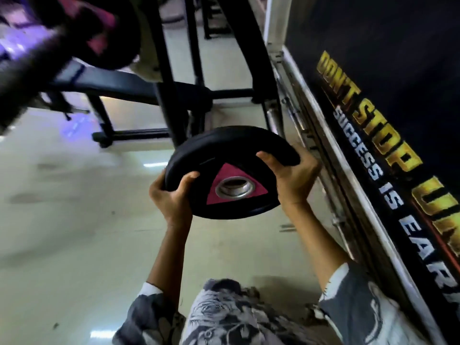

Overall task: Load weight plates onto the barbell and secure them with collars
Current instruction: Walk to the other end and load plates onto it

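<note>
A black weight plate [224, 155] with a pink triangle and a steel centre ring is held in the air in front of me, its face tilted up. My left hand [171, 195] grips its left rim, thumb on the face. My right hand [291, 175] grips the right rim, thumb over the top face. At the upper left, blurred and close to the camera, a dark barbell sleeve [27, 73] slants across, with another black and pink plate [99, 33] on it. I see no collar.
A black bench frame [174, 95] with upright posts stands behind the plate. A dark wall banner [373, 120] with gold and white lettering and a white frame runs along the right. The pale glossy floor [74, 220] lies to the left.
</note>
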Demonstrator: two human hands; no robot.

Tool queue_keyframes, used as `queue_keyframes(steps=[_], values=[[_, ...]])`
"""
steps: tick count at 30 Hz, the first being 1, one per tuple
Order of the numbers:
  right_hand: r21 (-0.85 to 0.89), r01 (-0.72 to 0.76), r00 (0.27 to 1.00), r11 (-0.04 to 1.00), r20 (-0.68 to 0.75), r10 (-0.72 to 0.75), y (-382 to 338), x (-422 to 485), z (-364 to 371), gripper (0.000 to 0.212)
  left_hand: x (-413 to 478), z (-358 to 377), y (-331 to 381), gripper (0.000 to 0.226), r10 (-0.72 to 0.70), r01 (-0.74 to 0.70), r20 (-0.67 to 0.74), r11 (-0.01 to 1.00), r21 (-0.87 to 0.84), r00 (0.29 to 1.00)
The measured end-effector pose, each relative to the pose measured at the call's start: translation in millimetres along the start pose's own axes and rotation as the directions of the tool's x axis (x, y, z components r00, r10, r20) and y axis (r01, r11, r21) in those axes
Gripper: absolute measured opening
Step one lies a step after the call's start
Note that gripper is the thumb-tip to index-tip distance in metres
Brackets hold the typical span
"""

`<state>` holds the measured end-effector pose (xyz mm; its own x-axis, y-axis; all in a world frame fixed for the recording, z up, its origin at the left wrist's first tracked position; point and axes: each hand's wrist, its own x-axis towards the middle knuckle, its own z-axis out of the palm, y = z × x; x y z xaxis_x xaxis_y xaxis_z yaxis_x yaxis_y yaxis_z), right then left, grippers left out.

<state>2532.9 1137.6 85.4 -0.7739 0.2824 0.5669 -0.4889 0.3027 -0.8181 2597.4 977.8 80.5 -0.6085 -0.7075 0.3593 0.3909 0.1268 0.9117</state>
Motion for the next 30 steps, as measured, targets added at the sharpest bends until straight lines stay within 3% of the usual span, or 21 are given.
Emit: queue_keyframes(steps=[5,10,17,20,30], values=[[0.093,0.054,0.991,0.994,0.116,-0.065,-102.8,-29.4,60.7,0.062,46.0,-94.7,64.5,0.022,0.052,-0.049,-0.159,0.998,0.025,0.986],[0.178,0.116,0.987,0.977,0.089,-0.134,-174.9,-62.6,146.0,0.058,104.5,-184.1,101.9,0.013,0.098,-0.092,-0.208,0.995,0.039,0.973],[0.233,0.076,0.996,0.970,0.022,-0.083,-228.7,-89.7,238.3,0.061,201.4,-258.6,114.0,0.017,0.138,-0.136,-0.064,0.990,0.041,0.988],[0.188,0.018,1.000,0.982,-0.018,-0.015,-228.6,-84.7,249.8,0.067,225.7,-256.6,104.7,0.018,0.106,-0.105,-0.001,0.993,0.043,0.994],[0.105,-0.032,0.994,0.994,-0.105,0.043,-222.6,-59.2,269.8,0.054,268.4,-232.2,80.6,0.018,0.079,-0.073,0.147,0.996,-0.050,0.986]])
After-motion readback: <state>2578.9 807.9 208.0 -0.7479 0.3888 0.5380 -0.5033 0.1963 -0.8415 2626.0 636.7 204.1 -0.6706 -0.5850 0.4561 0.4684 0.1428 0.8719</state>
